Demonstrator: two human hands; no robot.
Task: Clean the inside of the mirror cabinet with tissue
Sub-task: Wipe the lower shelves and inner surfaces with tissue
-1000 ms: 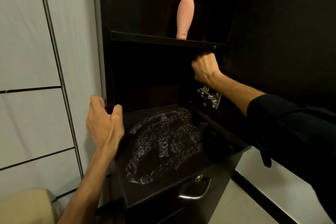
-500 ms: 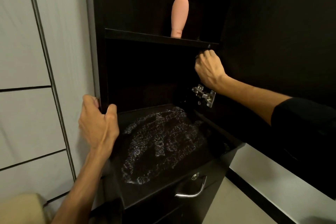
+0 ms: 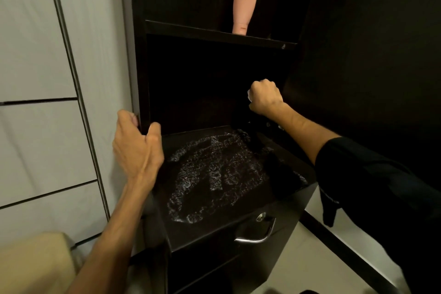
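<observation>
Left hand (image 3: 137, 148) grips the dark wooden cabinet's left edge (image 3: 142, 93), thumb hooked inside. Right hand (image 3: 265, 98), fisted, clutches a crumpled white tissue (image 3: 249, 96) inside the lower compartment, forearm raised.

From my feed, the tissue (image 3: 249, 95) is almost wholly buried in my right hand (image 3: 265, 99), only a white scrap showing at the knuckles, and that wrist covers the hinge behind it. I can't make out the back wall of the cabinet (image 3: 210, 83) below the shelf (image 3: 214, 34); it is lost in darkness. My left hand (image 3: 137, 148) hides part of the cabinet's side edge, its fingertips out of sight behind it.
</observation>
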